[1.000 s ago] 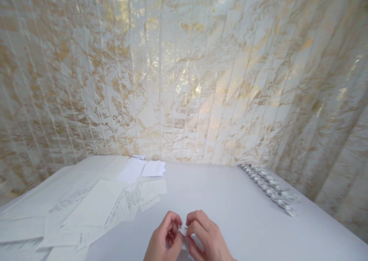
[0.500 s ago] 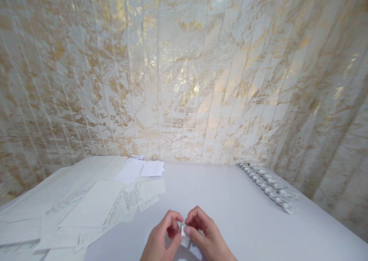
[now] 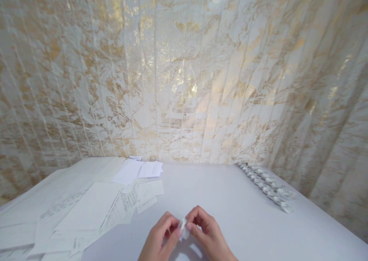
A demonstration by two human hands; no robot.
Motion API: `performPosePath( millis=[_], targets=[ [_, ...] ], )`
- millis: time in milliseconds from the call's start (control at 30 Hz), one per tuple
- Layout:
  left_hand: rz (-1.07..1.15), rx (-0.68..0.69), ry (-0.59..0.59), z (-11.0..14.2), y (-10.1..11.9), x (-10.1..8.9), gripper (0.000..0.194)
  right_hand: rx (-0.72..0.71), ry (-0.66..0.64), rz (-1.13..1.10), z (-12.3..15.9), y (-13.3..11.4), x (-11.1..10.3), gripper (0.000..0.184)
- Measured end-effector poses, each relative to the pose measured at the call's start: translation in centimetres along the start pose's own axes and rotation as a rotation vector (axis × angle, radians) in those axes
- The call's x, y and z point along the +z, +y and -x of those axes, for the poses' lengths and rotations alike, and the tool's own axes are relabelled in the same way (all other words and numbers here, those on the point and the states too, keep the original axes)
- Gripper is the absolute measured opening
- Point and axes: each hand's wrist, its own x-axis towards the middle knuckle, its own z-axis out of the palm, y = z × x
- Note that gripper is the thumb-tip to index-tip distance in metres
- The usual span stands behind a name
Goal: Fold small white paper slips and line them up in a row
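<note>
Near the front edge of the view, a small folded piece of white paper (image 3: 184, 230) is held between my two hands. My left hand (image 3: 162, 238) pinches its left side with thumb and fingers. On the other side, my right hand (image 3: 208, 232) grips the paper's right edge between thumb and forefinger. The paper looks creased; its exact shape is blurred and partly covered by the fingertips. Both hands are just above the white table (image 3: 201, 192), with shadows below them.
Printed and blank paper sheets (image 3: 86, 207) overlap across the left of the table. Small white slips (image 3: 151, 169) lie at the back. Rows of small folded paper pieces (image 3: 264, 184) line the right side. A gold-patterned curtain (image 3: 184, 80) hangs behind the table.
The paper between my fingers looks more crumpled or folded than before. My left fingers have shifted slightly, and the whole view has moved a little.
</note>
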Motion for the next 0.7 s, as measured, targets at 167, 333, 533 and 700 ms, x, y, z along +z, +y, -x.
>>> performPosePath(
  millis=[167,333,533,700],
  targets=[
    [-0.04,-0.003,0.016,-0.3,-0.8,-0.2,0.041,-0.029,0.002,-0.001,-0.1,0.3,0.0,0.049],
    [-0.053,-0.002,0.034,-0.4,-1.0,-0.4,0.044,-0.023,0.014,-0.072,-0.1,0.9,0.1,0.045],
    [-0.103,0.079,0.044,-0.2,-0.5,-0.4,0.044,0.052,-0.069,-0.16,-0.2,1.0,0.1,0.048],
    [-0.126,0.11,0.012,-0.3,-0.9,-0.2,0.04,0.15,-0.009,-0.085,-0.1,0.8,0.2,0.053]
  ],
)
